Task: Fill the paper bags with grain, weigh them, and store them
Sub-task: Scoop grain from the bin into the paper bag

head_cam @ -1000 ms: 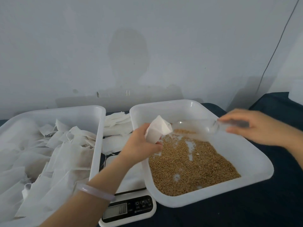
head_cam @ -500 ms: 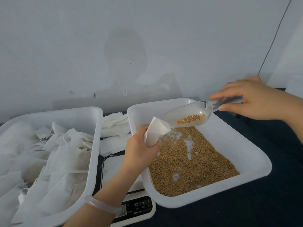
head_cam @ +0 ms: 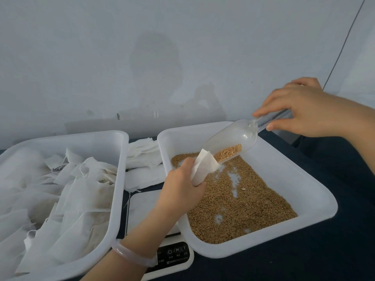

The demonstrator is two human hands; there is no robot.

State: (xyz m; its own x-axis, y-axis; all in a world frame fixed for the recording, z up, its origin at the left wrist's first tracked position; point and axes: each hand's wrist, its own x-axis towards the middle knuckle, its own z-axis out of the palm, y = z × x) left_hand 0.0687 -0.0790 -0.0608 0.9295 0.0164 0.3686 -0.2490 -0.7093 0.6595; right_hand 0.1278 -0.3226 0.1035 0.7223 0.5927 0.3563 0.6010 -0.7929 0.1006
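Left tray: heap of white bags. Between the trays sit spare bags and the scale (partly under the forearm). Left hand grips an open paper bag over the right tray, which holds loose grain. Clear scoop tilted, lip at the bag mouth, some grain inside. Right hand pinches the scoop handle.
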